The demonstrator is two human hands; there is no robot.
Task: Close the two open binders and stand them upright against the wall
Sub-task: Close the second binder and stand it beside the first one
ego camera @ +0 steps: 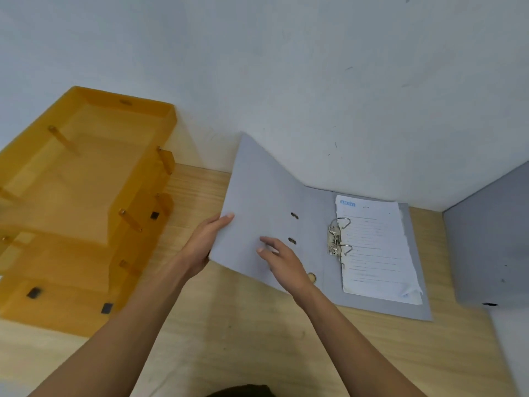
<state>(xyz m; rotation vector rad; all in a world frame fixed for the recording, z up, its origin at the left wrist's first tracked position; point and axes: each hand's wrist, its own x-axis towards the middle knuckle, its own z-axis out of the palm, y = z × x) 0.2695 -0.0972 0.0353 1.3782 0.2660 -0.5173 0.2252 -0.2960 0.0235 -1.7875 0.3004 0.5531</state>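
Observation:
A grey lever-arch binder (312,222) lies open on the wooden table, with its metal ring mechanism (337,239) and a stack of worn printed sheets (378,247) on the right half. Its left cover (257,196) is raised at an angle off the table. My left hand (204,242) grips that cover's left edge from behind. My right hand (282,260) rests with spread fingers on the cover's inner face. A second grey binder (489,239) shows at the right edge, its cover raised; its inside is out of view.
An amber translucent stacked letter tray (86,202) stands at the left against the white wall (286,67). The light wooden table (243,339) runs toward me, with its right edge near the second binder.

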